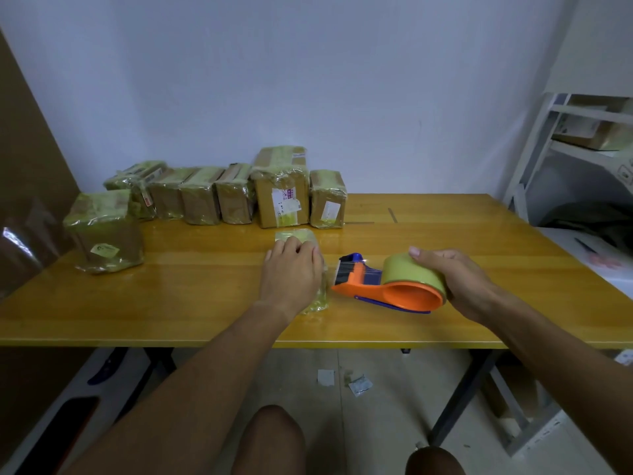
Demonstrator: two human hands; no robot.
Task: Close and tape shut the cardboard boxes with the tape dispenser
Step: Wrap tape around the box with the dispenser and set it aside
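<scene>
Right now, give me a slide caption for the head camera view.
Left hand presses a small taped box; right hand holds the tape dispenser.

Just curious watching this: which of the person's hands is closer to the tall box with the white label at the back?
Left. The left hand rests on a small package just in front of the tall box; the right hand grips the tape dispenser farther right.

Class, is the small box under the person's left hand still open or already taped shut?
Taped shut: glossy yellowish tape wraps the small cardboard box, showing beyond the left hand pressing on it.
</scene>
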